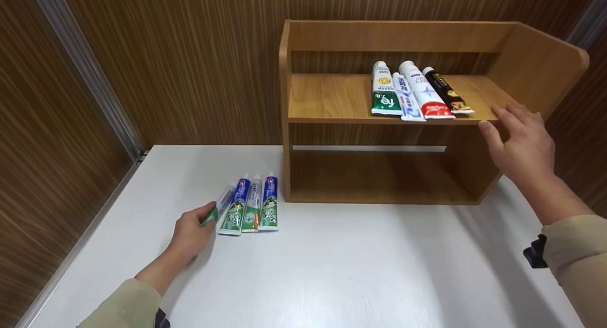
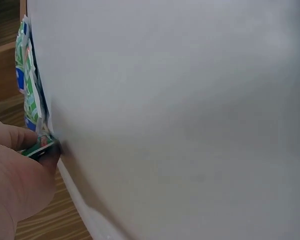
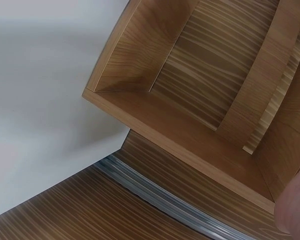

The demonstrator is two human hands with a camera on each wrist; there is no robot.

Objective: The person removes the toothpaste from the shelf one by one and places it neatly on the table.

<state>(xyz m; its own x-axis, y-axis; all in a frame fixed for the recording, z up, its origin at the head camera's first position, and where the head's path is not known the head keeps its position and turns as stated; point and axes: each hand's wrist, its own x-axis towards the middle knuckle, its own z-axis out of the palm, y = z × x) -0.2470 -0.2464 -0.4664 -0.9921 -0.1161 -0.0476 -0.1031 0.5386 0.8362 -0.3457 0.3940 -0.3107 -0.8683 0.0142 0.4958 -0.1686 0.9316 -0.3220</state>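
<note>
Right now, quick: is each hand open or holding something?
Left hand: holding the leftmost toothpaste tube by its green end.
Right hand: open, at the upper shelf.

A booth-like corner is shown; the type of building cannot be told. In the head view, it is walled by wood-grain panels (image 1: 199, 67) at nine, twelve and three o'clock; a metal strip (image 1: 89, 67) is seen at ten, a white tabletop (image 1: 327, 271) at six, a two-tier wooden shelf (image 1: 329, 98) at two.
</note>
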